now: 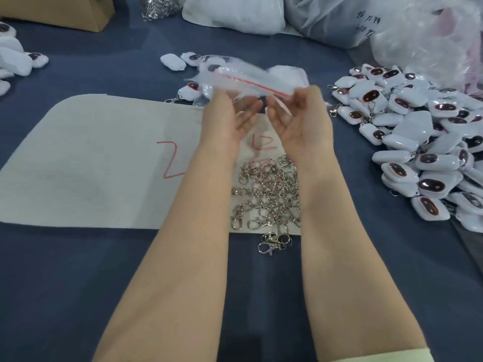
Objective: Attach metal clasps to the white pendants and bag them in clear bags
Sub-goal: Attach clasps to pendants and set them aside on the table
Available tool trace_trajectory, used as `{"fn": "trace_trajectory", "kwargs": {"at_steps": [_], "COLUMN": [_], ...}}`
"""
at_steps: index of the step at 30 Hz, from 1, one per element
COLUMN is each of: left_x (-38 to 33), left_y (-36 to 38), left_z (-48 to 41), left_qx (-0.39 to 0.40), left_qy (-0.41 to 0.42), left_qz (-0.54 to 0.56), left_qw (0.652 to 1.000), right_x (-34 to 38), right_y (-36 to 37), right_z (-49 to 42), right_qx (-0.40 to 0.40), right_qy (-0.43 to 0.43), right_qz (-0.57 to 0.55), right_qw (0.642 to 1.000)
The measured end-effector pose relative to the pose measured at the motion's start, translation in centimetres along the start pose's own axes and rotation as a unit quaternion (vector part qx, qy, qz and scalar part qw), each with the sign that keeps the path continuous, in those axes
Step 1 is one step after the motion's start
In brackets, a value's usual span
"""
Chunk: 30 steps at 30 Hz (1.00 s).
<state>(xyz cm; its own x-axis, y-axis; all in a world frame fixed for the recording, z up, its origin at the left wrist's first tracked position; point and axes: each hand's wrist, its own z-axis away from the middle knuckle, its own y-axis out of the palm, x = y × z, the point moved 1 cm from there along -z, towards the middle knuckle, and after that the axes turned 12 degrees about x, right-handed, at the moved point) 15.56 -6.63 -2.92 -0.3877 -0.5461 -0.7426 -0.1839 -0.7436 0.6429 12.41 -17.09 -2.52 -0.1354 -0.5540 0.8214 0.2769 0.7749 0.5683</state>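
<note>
— Now, hand status?

— Both hands are raised above the table (78,270), palms turned toward me. My left hand (235,116) holds the left end of a clear bag (243,79), fingers curled. My right hand (298,113) pinches the right end, at the red seal strip (261,86). The bag is blurred, so I cannot tell whether anything is inside it.

— Location of parts?

— The metal clasps (269,194) lie in a loose heap between my forearms, on the near right corner of a white sheet (91,163) marked with red strokes. A few lie just off the sheet's near edge. The white pendants (418,142), each with a dark oval face, are piled along the right edge of the table. A smaller group (188,88) lies just beyond the sheet's far edge, below the bag. Several more (15,58) lie at the left edge.

— Other items?

— A cardboard box (65,14) stands at the far left corner. Along the far edge are a sack of metal parts (159,6) and large white sacks (235,17).
</note>
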Motion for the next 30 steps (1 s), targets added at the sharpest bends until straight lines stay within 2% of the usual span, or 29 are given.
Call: {"fn": "trace_trajectory", "kwargs": {"at_steps": [2,3,4,6,7,9,11,13,17,21,23,26,29,30], "left_x": [-0.8,-1.3,-1.6,-0.7,-0.2,0.3,0.5,0.7,1.2,0.8,0.5,-0.3,-1.3,-1.7], "left_y": [-1.2,-1.9,-2.0,-2.1,-2.0,-2.0,-2.0,-1.9,-1.3,-1.3,-1.4,-2.1,-2.9,-3.0], "left_z": [-0.1,-0.1,0.3,0.5,0.6,0.6,0.4,0.2,0.5,0.9,0.9,0.8,1.1,1.3], "left_qx": [0.025,0.032,0.034,-0.007,-0.039,-0.083,-0.083,-0.065,-0.001,0.004,-0.038,-0.153,-0.221,-0.248], "left_qy": [0.001,0.003,0.002,-0.006,-0.003,0.035,0.081,0.1,0.093,0.11,0.126,0.158,0.206,0.224], "left_qz": [0.086,0.107,0.1,0.013,-0.019,-0.049,-0.102,-0.16,-0.201,-0.213,-0.222,-0.244,-0.251,-0.28], "left_qw": [0.996,0.994,0.994,1.0,0.999,0.995,0.988,0.98,0.975,0.971,0.966,0.945,0.92,0.9], "right_x": [-0.5,-0.7,-0.8,-1.0,-1.0,-1.2,-1.0,-1.2,-1.8,-1.3,-1.1,-0.8,-0.5,-0.6], "right_y": [-0.2,-0.1,-0.2,-0.3,-0.4,-0.5,0.0,1.0,2.0,0.3,-0.3,-0.8,-1.0,-1.0], "right_z": [0.0,0.2,0.2,0.5,0.7,0.9,1.0,1.0,0.9,0.6,0.6,0.2,0.1,0.1], "right_qx": [-0.029,-0.035,-0.026,-0.012,-0.014,-0.044,-0.081,-0.061,0.039,0.019,-0.002,-0.017,0.011,0.02], "right_qy": [0.001,0.003,0.001,0.006,0.004,-0.021,-0.079,-0.138,-0.075,-0.067,-0.038,0.01,0.037,0.033], "right_qz": [0.153,0.258,0.362,0.52,0.559,0.572,0.565,0.549,0.502,0.464,0.406,0.278,0.238,0.244], "right_qw": [0.988,0.966,0.932,0.854,0.829,0.819,0.818,0.822,0.861,0.883,0.913,0.96,0.971,0.969]}}
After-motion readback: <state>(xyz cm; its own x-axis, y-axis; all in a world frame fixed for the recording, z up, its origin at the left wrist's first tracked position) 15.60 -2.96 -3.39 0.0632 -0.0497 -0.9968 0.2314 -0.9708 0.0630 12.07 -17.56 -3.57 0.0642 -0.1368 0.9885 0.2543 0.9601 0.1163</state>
